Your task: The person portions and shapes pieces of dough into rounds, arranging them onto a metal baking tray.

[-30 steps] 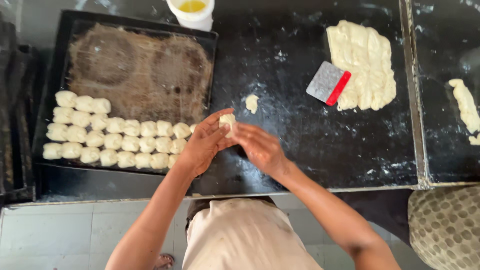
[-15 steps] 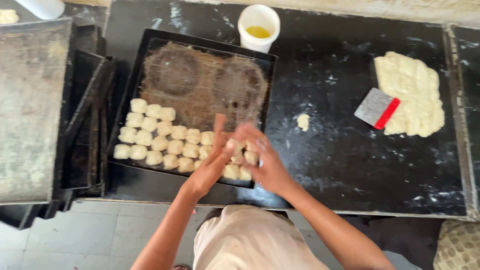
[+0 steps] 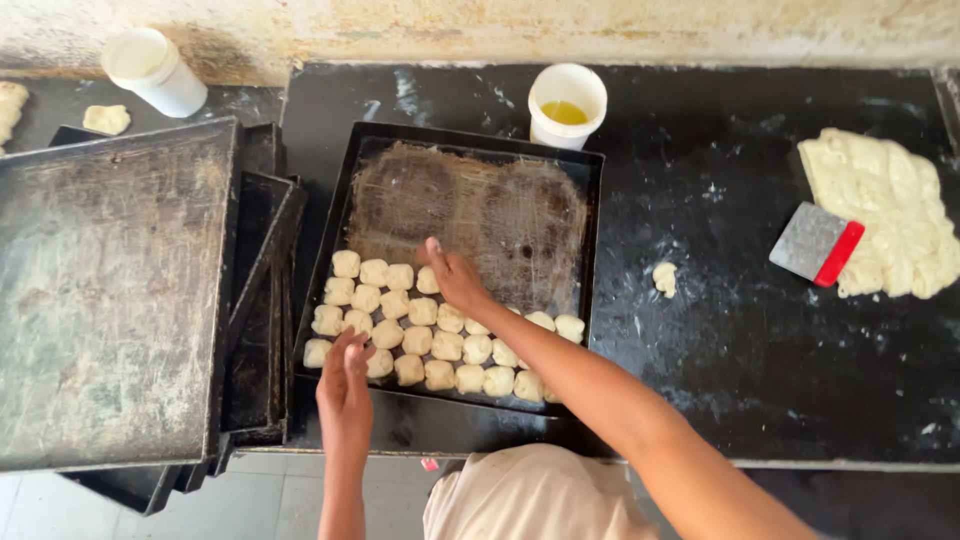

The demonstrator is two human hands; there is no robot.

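Observation:
A black baking tray lies on the dark worktop, its near half filled with rows of small pale dough pieces. My right hand reaches across onto the tray, its fingers curled on the dough piece at the right end of the top row. My left hand hovers flat with straight fingers over the tray's near left corner, beside the lowest row, and holds nothing. The far half of the tray is bare and smeared with grease.
A stack of dark trays fills the left side. A white cup of yellow oil stands behind the tray, another white cup at far left. To the right lie a dough scrap, a red-handled scraper and a dough slab.
Both hands held one dough piece together over the worktop, then moved left to the tray. Now they are apart: the right hand is at the top row, the left at the tray's near corner.

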